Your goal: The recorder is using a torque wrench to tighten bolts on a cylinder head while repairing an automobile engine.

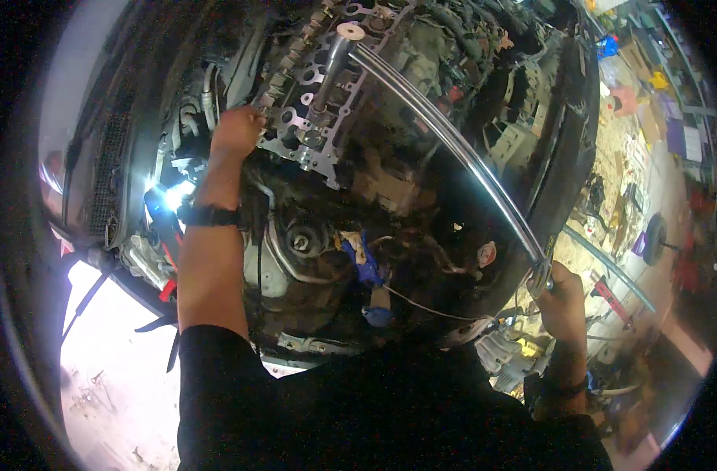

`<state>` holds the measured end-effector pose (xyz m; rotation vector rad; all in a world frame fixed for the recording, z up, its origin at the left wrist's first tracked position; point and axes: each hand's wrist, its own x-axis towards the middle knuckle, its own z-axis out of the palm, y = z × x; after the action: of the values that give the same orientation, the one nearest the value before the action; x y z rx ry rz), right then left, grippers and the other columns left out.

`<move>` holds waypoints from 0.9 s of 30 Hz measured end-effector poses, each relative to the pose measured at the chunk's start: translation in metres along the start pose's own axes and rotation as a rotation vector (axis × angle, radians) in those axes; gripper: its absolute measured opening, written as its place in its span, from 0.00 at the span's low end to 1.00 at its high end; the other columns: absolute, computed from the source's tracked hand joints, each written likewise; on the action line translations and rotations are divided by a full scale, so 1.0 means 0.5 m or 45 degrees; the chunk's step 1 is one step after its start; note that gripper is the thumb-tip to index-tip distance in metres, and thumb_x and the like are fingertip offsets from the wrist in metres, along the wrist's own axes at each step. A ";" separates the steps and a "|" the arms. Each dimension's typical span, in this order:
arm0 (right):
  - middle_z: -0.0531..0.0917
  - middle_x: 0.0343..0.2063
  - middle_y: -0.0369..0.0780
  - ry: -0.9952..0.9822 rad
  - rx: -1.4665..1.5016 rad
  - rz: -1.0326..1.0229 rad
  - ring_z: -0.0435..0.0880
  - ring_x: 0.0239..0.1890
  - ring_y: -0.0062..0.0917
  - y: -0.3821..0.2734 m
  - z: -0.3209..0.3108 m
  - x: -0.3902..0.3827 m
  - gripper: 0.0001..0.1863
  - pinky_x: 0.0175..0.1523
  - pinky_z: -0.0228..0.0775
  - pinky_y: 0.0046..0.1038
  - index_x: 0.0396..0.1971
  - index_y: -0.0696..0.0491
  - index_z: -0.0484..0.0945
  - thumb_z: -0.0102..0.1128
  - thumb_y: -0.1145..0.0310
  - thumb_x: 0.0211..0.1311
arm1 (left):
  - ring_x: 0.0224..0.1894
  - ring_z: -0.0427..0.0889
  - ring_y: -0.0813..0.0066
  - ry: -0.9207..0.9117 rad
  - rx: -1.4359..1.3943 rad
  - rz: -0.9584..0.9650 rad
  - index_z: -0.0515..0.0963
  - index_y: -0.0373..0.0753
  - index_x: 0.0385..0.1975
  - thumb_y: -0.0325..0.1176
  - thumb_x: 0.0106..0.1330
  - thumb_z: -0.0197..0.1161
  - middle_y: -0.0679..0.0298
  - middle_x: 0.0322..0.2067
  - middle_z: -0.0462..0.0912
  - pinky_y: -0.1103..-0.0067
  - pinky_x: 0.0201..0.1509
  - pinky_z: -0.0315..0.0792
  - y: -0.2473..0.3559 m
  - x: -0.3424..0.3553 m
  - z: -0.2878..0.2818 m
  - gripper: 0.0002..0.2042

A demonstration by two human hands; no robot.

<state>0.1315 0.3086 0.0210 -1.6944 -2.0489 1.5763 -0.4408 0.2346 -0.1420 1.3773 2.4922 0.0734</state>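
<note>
A long chrome breaker bar (453, 141) slants across the engine bay. Its round head (351, 31) tops a dark socket extension (329, 82), which reaches down to the cylinder head (319, 161). At the bar's near right end, my right hand (564, 294) is closed around the handle. My left hand (237, 133) is curled into a fist at the cylinder head's left edge, beside the near end of a camshaft (284, 74) with lobes. Whatever its fingers grip is hidden.
A bright work light (174, 196) shines left of my left forearm. Near the middle lie a blue cloth-like item (362, 263) and a bent metal pipe (284, 255). Hoses and wiring fill the far right bay. Beyond the right fender, tools and boxes (637, 63) clutter the floor.
</note>
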 end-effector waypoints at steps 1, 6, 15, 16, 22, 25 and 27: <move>0.78 0.28 0.29 0.004 -0.005 -0.003 0.70 0.29 0.11 -0.001 0.002 0.000 0.07 0.34 0.63 0.19 0.37 0.56 0.80 0.58 0.79 0.59 | 0.44 0.81 0.51 0.077 -0.065 -0.032 0.84 0.40 0.35 0.39 0.60 0.65 0.51 0.38 0.83 0.63 0.50 0.74 -0.003 -0.007 -0.007 0.10; 0.79 0.30 0.29 0.022 0.196 0.016 0.71 0.33 0.12 0.004 0.011 0.006 0.08 0.38 0.65 0.19 0.38 0.57 0.80 0.56 0.80 0.59 | 0.45 0.82 0.53 0.076 0.094 -0.042 0.84 0.41 0.36 0.39 0.61 0.65 0.52 0.40 0.83 0.63 0.49 0.75 -0.003 -0.023 0.009 0.10; 0.79 0.32 0.29 -0.061 0.190 -0.033 0.72 0.35 0.12 -0.013 0.018 0.010 0.10 0.41 0.65 0.19 0.38 0.56 0.80 0.55 0.83 0.59 | 0.45 0.82 0.52 0.032 0.071 -0.116 0.83 0.42 0.39 0.41 0.63 0.62 0.55 0.41 0.84 0.62 0.50 0.76 -0.023 -0.017 0.036 0.11; 0.79 0.32 0.30 -0.067 0.208 -0.015 0.72 0.36 0.12 -0.016 0.018 0.008 0.10 0.41 0.65 0.19 0.39 0.56 0.80 0.55 0.83 0.59 | 0.45 0.82 0.52 0.022 0.105 -0.108 0.83 0.42 0.39 0.41 0.63 0.62 0.54 0.41 0.84 0.62 0.49 0.76 -0.026 -0.013 0.036 0.12; 0.80 0.31 0.30 -0.029 0.183 0.005 0.73 0.35 0.13 -0.030 0.026 0.004 0.10 0.42 0.66 0.20 0.37 0.57 0.80 0.56 0.84 0.57 | 0.44 0.83 0.50 0.006 0.215 -0.324 0.82 0.40 0.38 0.42 0.63 0.62 0.51 0.41 0.84 0.61 0.49 0.77 0.009 -0.012 0.013 0.13; 0.80 0.30 0.30 -0.060 0.050 -0.021 0.73 0.34 0.13 -0.022 0.015 0.004 0.11 0.41 0.67 0.20 0.37 0.56 0.80 0.56 0.84 0.56 | 0.44 0.83 0.50 0.046 0.161 -0.336 0.82 0.39 0.37 0.41 0.62 0.62 0.50 0.40 0.84 0.61 0.50 0.77 0.036 -0.037 0.007 0.13; 0.81 0.29 0.31 -0.067 -0.035 -0.059 0.74 0.32 0.14 -0.010 0.007 0.005 0.11 0.38 0.67 0.21 0.38 0.56 0.81 0.57 0.83 0.56 | 0.44 0.83 0.50 0.000 0.134 -0.268 0.82 0.38 0.37 0.41 0.62 0.63 0.51 0.40 0.84 0.61 0.50 0.77 0.041 -0.039 0.007 0.12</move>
<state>0.1251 0.3086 0.0213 -1.6189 -2.1275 1.6036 -0.4130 0.2293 -0.1371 1.1437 2.6584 -0.1038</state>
